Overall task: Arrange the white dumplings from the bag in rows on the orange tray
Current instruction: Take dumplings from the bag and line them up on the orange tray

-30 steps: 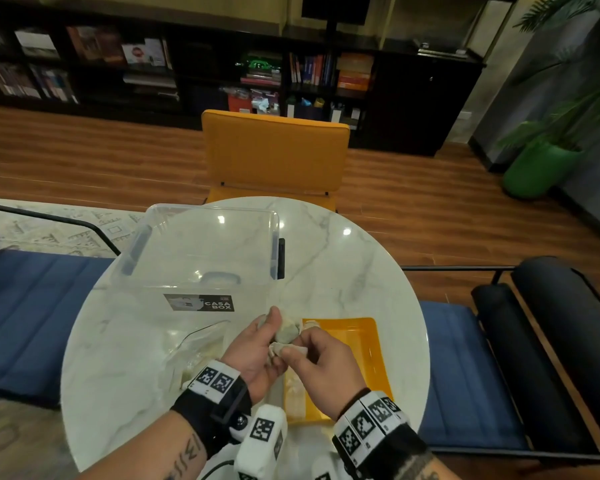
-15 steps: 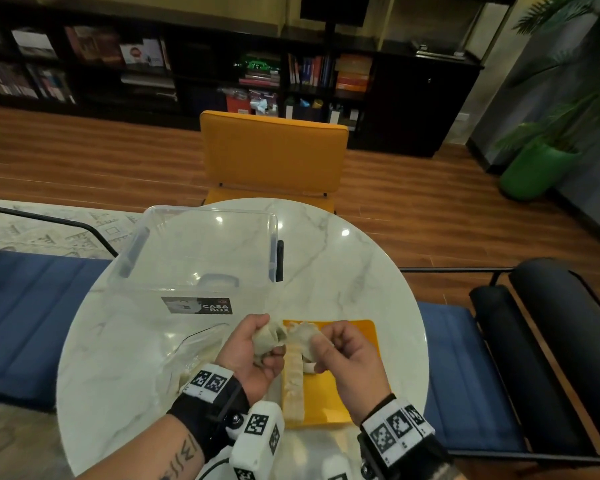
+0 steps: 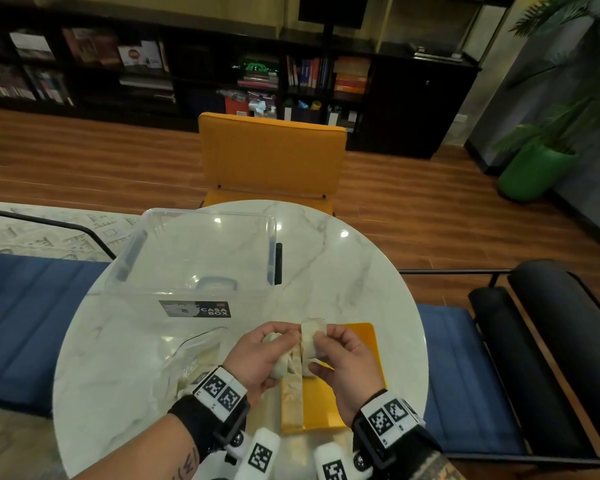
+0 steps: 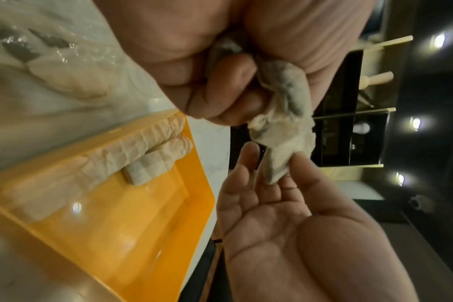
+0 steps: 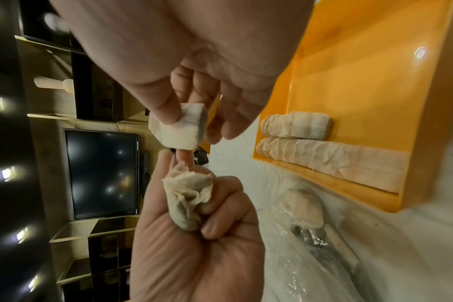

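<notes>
1. Head view: both hands hover over the near left part of the orange tray point(image 3: 357, 344) on the table point(image 3: 343, 271). The left hand point(image 3: 257, 362) is curled round a crumpled dumpling point(image 3: 278, 367); the right hand point(image 3: 340, 362) pinches a second, blockier dumpling point(image 3: 312, 336). With both so close together, they could stick or tear as they part.

2. Left wrist view: the left fingers point(image 4: 228, 85) bunch soft dough; squeezing harder may deform it. Two rows point(image 4: 148, 151) lie along the tray's edge, the second short.

3. Right wrist view: the right thumb and fingers point(image 5: 166, 110) hold the block only by its corner, so it could slip and fall onto the rows or the table. The bag point(image 5: 305, 235) lies beside the tray; more dumplings seem to remain inside.
</notes>
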Demonstrator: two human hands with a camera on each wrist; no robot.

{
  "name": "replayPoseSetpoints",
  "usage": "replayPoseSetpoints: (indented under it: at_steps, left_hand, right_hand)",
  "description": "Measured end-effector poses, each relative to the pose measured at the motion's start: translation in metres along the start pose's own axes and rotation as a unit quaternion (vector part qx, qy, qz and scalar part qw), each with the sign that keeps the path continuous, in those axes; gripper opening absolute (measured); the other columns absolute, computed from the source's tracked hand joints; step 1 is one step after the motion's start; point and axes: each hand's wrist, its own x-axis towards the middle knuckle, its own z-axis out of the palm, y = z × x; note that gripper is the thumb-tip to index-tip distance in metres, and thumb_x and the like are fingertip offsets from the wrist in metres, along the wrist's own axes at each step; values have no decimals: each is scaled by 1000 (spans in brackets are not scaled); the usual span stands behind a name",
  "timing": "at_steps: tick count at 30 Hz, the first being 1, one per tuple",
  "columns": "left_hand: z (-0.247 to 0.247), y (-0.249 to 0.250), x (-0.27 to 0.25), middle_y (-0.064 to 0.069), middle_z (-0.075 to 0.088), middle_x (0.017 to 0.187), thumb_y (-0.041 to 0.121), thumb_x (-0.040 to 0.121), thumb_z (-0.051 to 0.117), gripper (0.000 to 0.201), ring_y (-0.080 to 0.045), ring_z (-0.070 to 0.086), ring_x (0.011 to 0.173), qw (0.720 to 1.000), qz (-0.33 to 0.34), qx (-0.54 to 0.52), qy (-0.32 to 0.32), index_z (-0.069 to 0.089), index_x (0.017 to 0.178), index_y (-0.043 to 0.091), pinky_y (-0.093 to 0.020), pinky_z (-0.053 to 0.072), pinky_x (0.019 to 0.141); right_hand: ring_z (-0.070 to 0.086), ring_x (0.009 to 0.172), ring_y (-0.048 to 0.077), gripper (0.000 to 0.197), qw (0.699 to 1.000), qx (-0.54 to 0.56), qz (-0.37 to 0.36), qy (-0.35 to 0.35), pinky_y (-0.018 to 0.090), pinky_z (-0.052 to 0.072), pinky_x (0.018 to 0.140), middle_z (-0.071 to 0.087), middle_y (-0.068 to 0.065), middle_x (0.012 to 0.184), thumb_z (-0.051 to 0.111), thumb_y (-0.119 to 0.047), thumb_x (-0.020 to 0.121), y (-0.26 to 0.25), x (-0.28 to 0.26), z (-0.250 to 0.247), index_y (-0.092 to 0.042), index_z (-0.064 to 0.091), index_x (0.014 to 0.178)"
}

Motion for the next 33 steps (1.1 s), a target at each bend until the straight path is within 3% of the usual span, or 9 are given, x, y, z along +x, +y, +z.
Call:
replayPoseSetpoints:
  at_steps: [4,7,11,14,17,21,25,28,33]
  left_hand:
    - [-1,-4,3,9,68,64,29,70,86,16,-8,56,51,987,54,152,27,74,80,25,-20,40,43]
    - [-4,-8,7,14,66,59,39,61,81,12,1,56,52,961,109,251,30,72,66,34,-16,45,51]
    - [-10,-16,17,16,64,59,32,71,83,14,4,55,50,938,106,328,26,70,66,33,-16,44,50]
    - [-12,-21,22,14,65,62,36,73,81,9,2,57,50,926,97,366,4,73,72,31,-18,45,48]
    - [-21,-26,30,12,71,84,41,74,79,10,2,65,72,911,94,400,36,73,80,35,-17,50,60]
    - [-35,-33,38,12,66,104,51,77,71,22,-7,62,94,874,59,474,90,64,94,39,-23,50,77]
    - [-33,-39,42,5,67,115,50,79,68,33,-12,60,106,837,48,540,79,65,108,34,-21,44,81]
    - [-30,-42,46,3,66,116,48,78,68,37,-14,61,106,826,36,557,73,65,112,32,-22,47,85]
    - [-31,-44,48,3,67,118,48,78,67,41,-14,61,105,820,23,567,73,64,117,33,-22,48,84]
  right_hand:
    - [66,73,17,8,1000,-20,-10,-6,30,49,64,69,9,84,64,-5,91,3,-1,-3,-11,61,89]
    - [65,77,17,8,996,-89,-21,-2,27,51,64,66,11,88,68,-5,89,10,2,-9,-8,62,93]
    - [62,84,19,28,964,-249,-90,-21,21,53,73,65,11,89,76,-13,85,15,15,-26,-21,64,109]
    - [65,87,10,19,911,-393,-107,-71,26,54,81,71,-3,90,73,-27,85,14,25,-36,-32,69,103]
    - [64,82,2,9,866,-481,-108,-83,19,51,75,71,-12,87,67,-24,90,10,34,-42,-33,68,90]
    - [58,76,8,14,779,-617,-46,-106,21,47,68,61,-13,79,63,-27,90,12,51,-53,-35,55,81]
    - [57,83,13,9,686,-708,11,-167,23,45,69,61,-8,90,64,-25,87,25,59,-51,-32,58,86]
    - [60,87,13,8,679,-716,26,-161,25,50,74,64,-6,95,68,-26,87,31,68,-45,-30,62,89]
    - [62,89,16,10,707,-701,24,-90,25,52,76,68,-3,100,71,-23,86,34,88,-36,-27,69,94]
